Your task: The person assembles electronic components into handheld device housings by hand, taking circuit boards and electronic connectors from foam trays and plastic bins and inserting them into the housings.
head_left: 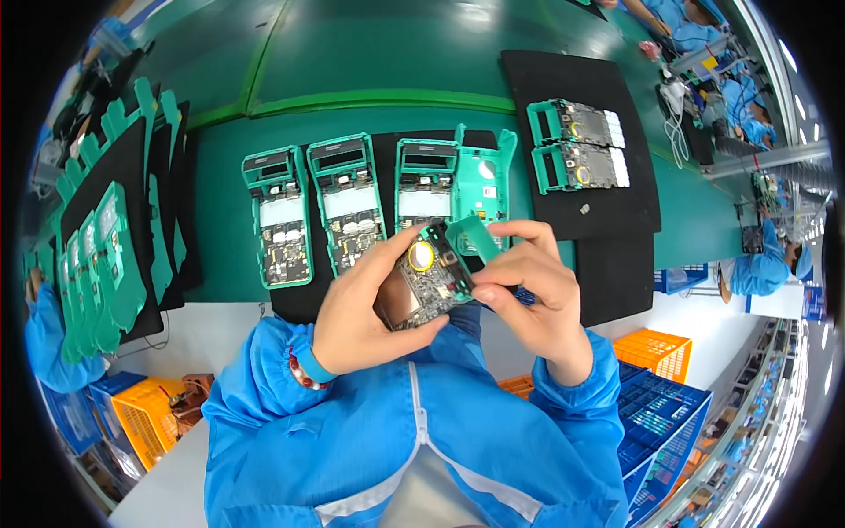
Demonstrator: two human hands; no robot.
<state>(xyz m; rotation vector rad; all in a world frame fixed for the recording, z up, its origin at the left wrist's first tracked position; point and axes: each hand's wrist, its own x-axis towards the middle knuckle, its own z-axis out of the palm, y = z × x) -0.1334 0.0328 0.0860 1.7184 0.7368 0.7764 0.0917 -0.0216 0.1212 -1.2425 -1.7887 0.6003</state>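
Note:
My left hand (356, 308) wraps round the edges of a circuit board assembly (427, 295), held tilted above the near edge of the bench. A yellow-ringed round part and a copper-coloured patch show on its face. At the board's right end, my right hand (539, 295) pinches a green plastic frame (473, 238) between thumb and fingers. The frame meets the board's end; whether the two are joined I cannot tell. Just beyond my hands, a green-framed unit (425, 180) lies beside an open green housing (484, 176). Farther left are two similar units, one (280, 220) and another (346, 198).
Two more board units (576, 123) lie on a black mat (563, 75) at the right, with a small loose part (584, 209). Green housings (110, 246) stand on the left. Orange (653, 349) and blue crates (660, 409) sit low right. People in blue work around.

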